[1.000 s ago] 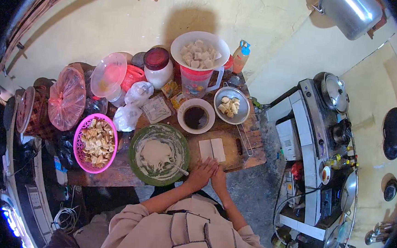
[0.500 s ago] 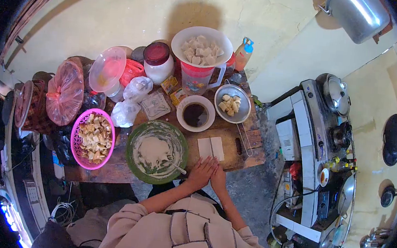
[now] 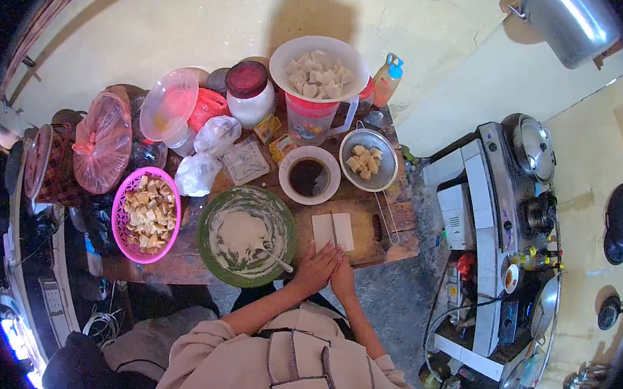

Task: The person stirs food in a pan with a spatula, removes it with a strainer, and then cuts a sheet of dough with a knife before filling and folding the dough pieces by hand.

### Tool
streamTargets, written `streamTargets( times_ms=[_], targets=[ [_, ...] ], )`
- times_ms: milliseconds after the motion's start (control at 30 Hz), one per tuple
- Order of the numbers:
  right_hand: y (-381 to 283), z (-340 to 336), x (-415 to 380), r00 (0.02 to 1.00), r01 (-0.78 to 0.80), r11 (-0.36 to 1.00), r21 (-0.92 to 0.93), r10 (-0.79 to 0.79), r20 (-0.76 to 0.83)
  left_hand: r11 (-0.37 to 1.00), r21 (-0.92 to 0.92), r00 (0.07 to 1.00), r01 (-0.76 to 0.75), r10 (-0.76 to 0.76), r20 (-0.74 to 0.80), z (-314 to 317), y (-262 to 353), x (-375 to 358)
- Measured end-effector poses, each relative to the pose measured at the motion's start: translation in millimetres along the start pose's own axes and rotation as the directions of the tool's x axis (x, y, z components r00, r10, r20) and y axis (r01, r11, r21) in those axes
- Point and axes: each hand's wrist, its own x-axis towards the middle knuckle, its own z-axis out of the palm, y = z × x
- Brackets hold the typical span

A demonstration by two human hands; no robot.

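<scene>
A white square piece (image 3: 333,230), split by a thin dark line down its middle, lies on the wooden cutting board (image 3: 384,247). At its near edge my left hand (image 3: 316,268) rests with fingers stretched out flat. My right hand (image 3: 342,277) lies against it from the right, its fingers also straight, and the fingertips of both meet beside the dark line. Just left of my hands stands a green bowl (image 3: 209,260) of white batter with a spoon (image 3: 278,261) in it. A white bowl of dark liquid (image 3: 308,178) sits beyond the board.
A strainer (image 3: 392,177) holds pale chunks. A pink basket (image 3: 114,220) holds cut pieces. Behind stand a pitcher (image 3: 311,127) under a white bowl of pieces (image 3: 281,55), a red-lidded jar (image 3: 251,107) and plastic bags (image 3: 197,176). A gas stove (image 3: 494,146) is at the right.
The camera view has shifted slightly. My hands stay together at the near edge of the white square, with hardly any movement.
</scene>
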Motion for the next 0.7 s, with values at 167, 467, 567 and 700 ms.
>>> streamTargets(
  times_ms=[167, 467, 567, 700],
  targets=[
    [-1, 1, -3, 1.0, 0.023, 0.994, -0.111, -0.023, -0.003, 1.0, 0.018, 1.0, -0.008, 0.008, 0.005, -3, -1, 0],
    [15, 13, 5, 1.0, 0.009, 0.973, -0.23, -0.013, -0.016, 0.993, -0.097, 0.993, 0.063, -0.052, 0.106, 3, -10, -11],
    [6, 15, 0, 0.997, -0.071, 0.96, -0.271, 0.062, -0.043, 0.989, -0.12, 0.993, 0.087, -0.077, 0.089, 16, -13, -19],
    [2, 13, -4, 0.996, -0.047, 0.975, -0.219, 0.028, -0.09, 0.989, -0.095, 0.988, 0.11, -0.099, 0.114, 18, -11, -20]
  ],
)
